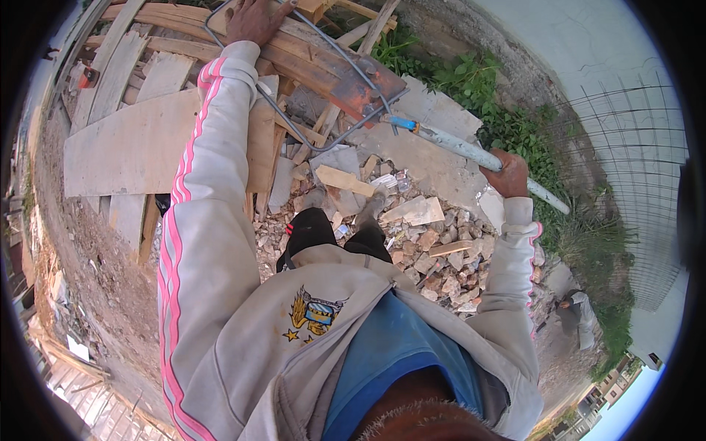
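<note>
A bent steel rod frame, roughly a rectangle, lies across a thick wooden beam at the top of the view. My left hand rests on the beam inside the frame, fingers spread and thumb against the rod; its fingertips reach the picture's upper edge. On the right, my right hand is closed around a long pale-blue pipe. The pipe's bright blue end meets the frame's near corner, beside a rusty, orange-stained metal plate on the beam.
Broken bricks and rubble surround my feet. Boards and a plywood sheet lie at left. Green plants grow along a pale wall, where wire mesh leans. Another person is at the lower right.
</note>
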The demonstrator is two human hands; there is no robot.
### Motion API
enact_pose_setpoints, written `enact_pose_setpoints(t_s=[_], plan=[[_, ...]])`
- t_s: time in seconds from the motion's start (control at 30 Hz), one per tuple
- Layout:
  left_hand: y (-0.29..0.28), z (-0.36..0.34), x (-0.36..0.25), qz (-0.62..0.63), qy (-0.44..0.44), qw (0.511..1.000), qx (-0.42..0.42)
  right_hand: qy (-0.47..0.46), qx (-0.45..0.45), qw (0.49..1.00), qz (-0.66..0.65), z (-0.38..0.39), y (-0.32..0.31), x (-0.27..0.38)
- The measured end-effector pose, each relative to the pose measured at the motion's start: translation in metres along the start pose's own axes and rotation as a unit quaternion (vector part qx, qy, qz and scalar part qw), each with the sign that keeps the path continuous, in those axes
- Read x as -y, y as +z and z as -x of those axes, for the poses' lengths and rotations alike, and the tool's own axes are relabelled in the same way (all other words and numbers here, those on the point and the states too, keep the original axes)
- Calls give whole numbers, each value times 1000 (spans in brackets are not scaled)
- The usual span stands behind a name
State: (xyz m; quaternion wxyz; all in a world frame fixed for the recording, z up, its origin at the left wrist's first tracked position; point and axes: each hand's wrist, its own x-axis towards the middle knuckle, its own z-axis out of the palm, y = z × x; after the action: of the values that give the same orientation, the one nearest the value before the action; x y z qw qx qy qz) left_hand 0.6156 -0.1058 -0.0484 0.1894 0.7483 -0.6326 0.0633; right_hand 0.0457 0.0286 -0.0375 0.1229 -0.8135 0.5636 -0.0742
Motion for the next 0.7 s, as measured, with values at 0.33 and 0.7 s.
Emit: enact_pose_setpoints(t_s=[0.33, 0.7], plan=[[13, -2, -2, -23, 10, 999, -31, 292, -92, 950, -55, 137, 71, 154], [6, 1, -4, 24, -9, 999, -22, 359, -100, 927, -30, 153, 83, 201]])
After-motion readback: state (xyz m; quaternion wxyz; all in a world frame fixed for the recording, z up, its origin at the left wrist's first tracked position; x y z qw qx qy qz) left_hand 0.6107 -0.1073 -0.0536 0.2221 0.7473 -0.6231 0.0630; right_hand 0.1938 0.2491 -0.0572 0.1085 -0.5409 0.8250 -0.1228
